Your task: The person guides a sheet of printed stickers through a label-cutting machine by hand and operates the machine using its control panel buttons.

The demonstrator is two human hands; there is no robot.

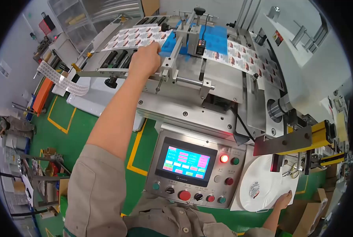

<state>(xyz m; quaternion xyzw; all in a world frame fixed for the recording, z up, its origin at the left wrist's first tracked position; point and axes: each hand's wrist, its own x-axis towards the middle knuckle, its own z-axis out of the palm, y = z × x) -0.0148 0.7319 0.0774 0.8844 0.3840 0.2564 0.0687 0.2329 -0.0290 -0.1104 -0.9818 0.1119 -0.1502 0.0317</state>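
My left hand [145,59] reaches over the machine bed, its fingers curled at the edge of a printed label web [135,37]. What lies inside those fingers is hidden. Just to its right, a blue sheet [216,35] lies across the web, under a metal bracket with a small sensor [200,47]. At lower right, my right hand [282,200] is closed on the edge of a white board [291,183]. On that board rests a white disc [259,179] with a small printed label [254,189] on it.
A control panel with a lit touchscreen [186,162], a glowing red lamp [223,158] and several knobs and buttons faces me. A yellow-and-black bracket [302,138] juts out above the disc. A narrow label strip [62,79] hangs at left. Another person [14,126] is far left.
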